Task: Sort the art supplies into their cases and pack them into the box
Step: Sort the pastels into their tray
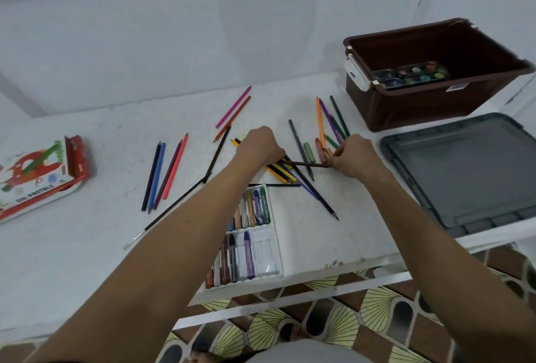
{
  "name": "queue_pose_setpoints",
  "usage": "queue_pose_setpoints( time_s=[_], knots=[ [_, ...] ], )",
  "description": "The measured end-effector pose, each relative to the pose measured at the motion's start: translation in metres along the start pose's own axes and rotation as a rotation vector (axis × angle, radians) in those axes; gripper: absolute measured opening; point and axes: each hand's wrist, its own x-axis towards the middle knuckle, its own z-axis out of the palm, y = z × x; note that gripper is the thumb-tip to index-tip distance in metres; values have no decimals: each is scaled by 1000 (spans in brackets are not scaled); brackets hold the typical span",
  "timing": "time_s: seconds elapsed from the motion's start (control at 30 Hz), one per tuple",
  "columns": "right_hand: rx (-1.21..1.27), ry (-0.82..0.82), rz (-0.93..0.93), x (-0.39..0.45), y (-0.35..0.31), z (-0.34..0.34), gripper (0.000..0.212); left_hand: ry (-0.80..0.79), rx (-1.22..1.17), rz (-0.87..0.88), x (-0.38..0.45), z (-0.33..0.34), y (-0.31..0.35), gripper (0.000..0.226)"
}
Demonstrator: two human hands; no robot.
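- A white table top point(87, 246) is seen filling most of the view, with art supplies scattered across it.
- At the right edge, a flat grey plastic lid point(464, 171) is laid on the table, just near of the box.
- At the far right, an open dark brown plastic storage box point(420, 107) with a white latch is set; a watercolour paint palette point(412, 75) is seen lying inside it.
- At the far left, a red and white cardboard oil pastel case point(37, 177) is laid flat, well apart from the hands.
- Near the front edge, a white plastic pastel tray point(265, 249) is placed, partly filled with upright rows of oil pastels and partly hidden by the left forearm.
- The left hand point(256, 145) is held knuckles-up over a pile of crossed coloured pencils point(290, 172), fingers curled down onto them; exactly what is pinched cannot be told.
- The right hand point(352, 156) is closed in a pinch on the right end of a dark brown pencil point(304, 163), which lies roughly level between both hands.
- A long black paintbrush point(174, 206) is laid diagonally left of the tray.
- Loose pencils are spread left in a group of four point(164, 174), far centre as a pink and red pair point(233, 110), and right as an orange, purple and green cluster point(330, 119).
- A loose green pastel stick point(309, 151) is left just beside the right hand.
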Motion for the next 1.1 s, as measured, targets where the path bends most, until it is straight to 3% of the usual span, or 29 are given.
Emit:
queue_pose_setpoints(
  time_s=[0.17, 0.23, 0.33, 0.43, 0.6, 0.7, 0.9, 1.1],
  knots=[
    [132, -5, -42, -6, 1, -8, 21, 17, -185, -6, 0, 2, 3, 31],
    [232, 21, -66, -13, 0, -13, 14, 115, -355, 22, -3, 1, 2, 15],
    [384, -2, -105, -30, -7, -23, 8, 317, -569, 79, -19, -10, -2, 19],
    [525, -129, -131, -55, -20, -28, 10, 346, -687, 101, -42, -23, -13, 22],
    [509, -328, -216, -101, -34, -12, 11, 158, -706, 50, -103, -28, -48, 33],
    [419, -397, -286, -129, -40, 7, 10, 68, -676, -10, -145, -23, -70, 28],
    [226, -361, -363, -157, -43, 46, 14, 30, -627, -84, -182, 8, -97, 24],
    [125, -243, -396, -175, -42, 66, 25, 103, -480, -60, -189, 27, -98, 27]
  ],
)
